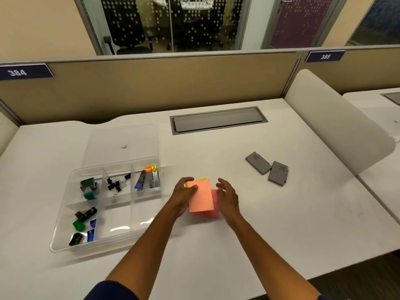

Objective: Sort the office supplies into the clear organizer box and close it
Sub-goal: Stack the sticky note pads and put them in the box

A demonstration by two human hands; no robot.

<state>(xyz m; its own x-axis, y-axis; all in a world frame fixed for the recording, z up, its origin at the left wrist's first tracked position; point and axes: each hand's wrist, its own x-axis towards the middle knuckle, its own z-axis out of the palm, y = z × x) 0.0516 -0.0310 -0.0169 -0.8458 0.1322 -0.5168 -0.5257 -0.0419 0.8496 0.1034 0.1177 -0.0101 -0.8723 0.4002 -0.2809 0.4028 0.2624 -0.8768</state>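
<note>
Centre frame: left hand point(185, 192) pinches an orange note pad point(200, 195) above a pink pad point(213, 205); right hand point(227, 194) hovers spread, empty. Lower left, organizer box point(65, 239) lies open, mostly stocked. Right of centre, two grey cases point(268, 168) remain unsorted.

Orange sticky-note pad point(200, 196) tilted, pinched at its upper left corner under the left thumb. Yellow pad point(202, 179) edge shows just behind, at the left fingertips. Pink pad point(214, 203) beneath, between both sets of fingers. Clear organizer box point(65, 239) open, left of the fingers, lid point(121, 146) flat behind; binder clips point(115, 184) in its middle rear compartment. Two grey cases point(268, 168) well right of the fingers.
</note>
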